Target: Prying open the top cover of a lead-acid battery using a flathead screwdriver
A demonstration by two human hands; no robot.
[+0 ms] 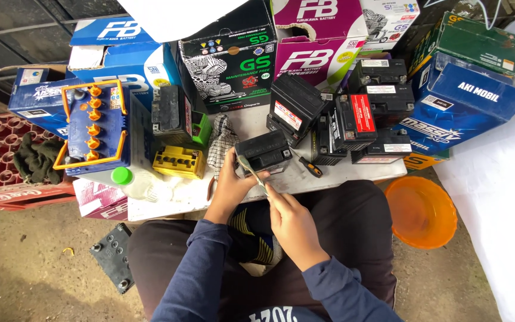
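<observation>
At the white surface's (341,170) near edge, the left hand (229,186) steadies a small black boxy plastic battery (262,152), fingers wrapped on its side. The right hand (292,222), at five o'clock from it, pinches a thin flat metal strip (253,172) against the battery's front.

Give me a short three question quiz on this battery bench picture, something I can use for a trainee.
1. True or false: the left hand rests against the small black battery at the table edge.
2. What does the right hand hold? A) a thin metal strip-like tool B) a green bottle cap C) a checked cloth
3. Fill in: the orange basin sits on the ground to the person's ____.

Key
1. True
2. A; its tip reaches the battery's near side
3. Right
</observation>
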